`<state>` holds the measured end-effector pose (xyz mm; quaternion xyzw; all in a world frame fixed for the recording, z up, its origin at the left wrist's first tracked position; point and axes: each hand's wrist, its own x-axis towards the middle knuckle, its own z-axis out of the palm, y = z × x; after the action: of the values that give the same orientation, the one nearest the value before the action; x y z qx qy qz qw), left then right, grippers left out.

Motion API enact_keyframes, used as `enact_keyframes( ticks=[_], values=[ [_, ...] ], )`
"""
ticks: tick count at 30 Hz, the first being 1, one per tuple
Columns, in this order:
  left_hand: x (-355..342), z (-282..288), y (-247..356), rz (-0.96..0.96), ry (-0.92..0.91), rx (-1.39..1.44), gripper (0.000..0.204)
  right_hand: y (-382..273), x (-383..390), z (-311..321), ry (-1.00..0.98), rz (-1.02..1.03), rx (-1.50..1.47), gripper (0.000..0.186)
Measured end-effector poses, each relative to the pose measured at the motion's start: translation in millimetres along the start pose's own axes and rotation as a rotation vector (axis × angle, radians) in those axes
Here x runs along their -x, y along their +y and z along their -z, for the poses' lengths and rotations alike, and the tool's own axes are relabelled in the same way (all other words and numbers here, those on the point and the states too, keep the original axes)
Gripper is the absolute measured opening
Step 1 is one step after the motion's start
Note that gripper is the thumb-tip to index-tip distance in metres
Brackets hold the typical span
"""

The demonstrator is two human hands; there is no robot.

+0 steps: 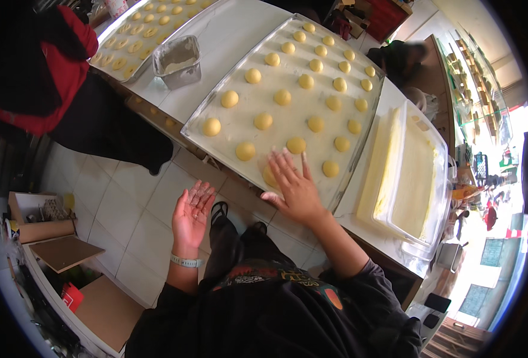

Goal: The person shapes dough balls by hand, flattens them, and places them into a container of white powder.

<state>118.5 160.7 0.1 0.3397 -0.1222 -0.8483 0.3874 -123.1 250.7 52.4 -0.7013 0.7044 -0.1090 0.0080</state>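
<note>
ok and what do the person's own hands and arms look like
The left hand and right hand are ungloved, with whitish residue on the left fingers. A pale wristband is worn on the left only. Both sleeves are dark, ending before the hands.

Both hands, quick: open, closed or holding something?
Left hand: open, palm up, nothing held.
Right hand: open, palm down, by the tray's dough balls; contact unclear.
</note>
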Motion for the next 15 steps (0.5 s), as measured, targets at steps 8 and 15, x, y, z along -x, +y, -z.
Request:
enact_keyframes(
  ticks=[8, 15],
  values=[
    [-0.7, 11.8, -0.2, 0.005, 0.052, 0.02, 0.046, 14.4, 11.3, 10.0, 0.118, -0.137, -0.206, 0.043],
    [-2.7, 18.6, -3.0, 0.03, 0.067, 0.042, 0.044, 12.6, 12.5, 12.6, 0.078, -0.159, -0.045, 0.026]
  ],
)
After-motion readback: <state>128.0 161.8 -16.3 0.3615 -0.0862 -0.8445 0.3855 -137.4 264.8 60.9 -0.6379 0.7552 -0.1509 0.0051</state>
